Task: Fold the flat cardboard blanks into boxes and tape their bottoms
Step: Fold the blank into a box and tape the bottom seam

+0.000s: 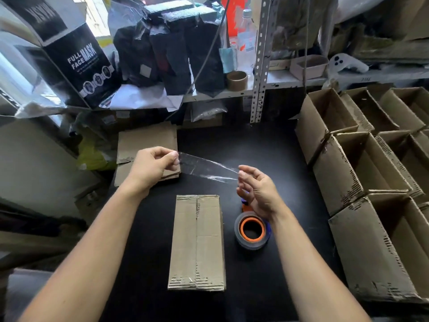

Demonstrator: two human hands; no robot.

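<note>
Two bare forearms reached in from the bottom edge over a black worktable (267,159), where a folded cardboard box (197,242) lay between them, its long axis running straight away from the person and its two closed flaps meeting in a seam along that axis. Above the box's far end, a strip of clear tape (206,167) was stretched in the air from left to right, sloping slightly down to the right. The left hand (155,163) pinched the strip's left end between thumb and fingertips, while the right hand (255,187), palm turned inward, held the right end at its fingertips. Just right of the box, below the right wrist, a tape roll (251,230) with an orange core lay on the table, part of its dispenser hidden by the hand. A stack of flat cardboard blanks (148,145) rested at the table's far left corner, behind the left hand. Rows of finished open boxes (362,173) stood packed together along the right side. Behind the table, a metal shelf (260,66) carried a black "FULL FACE MASK" carton (76,59), dark wrapped packages (171,49) and an empty cardboard tape core (236,80).
</note>
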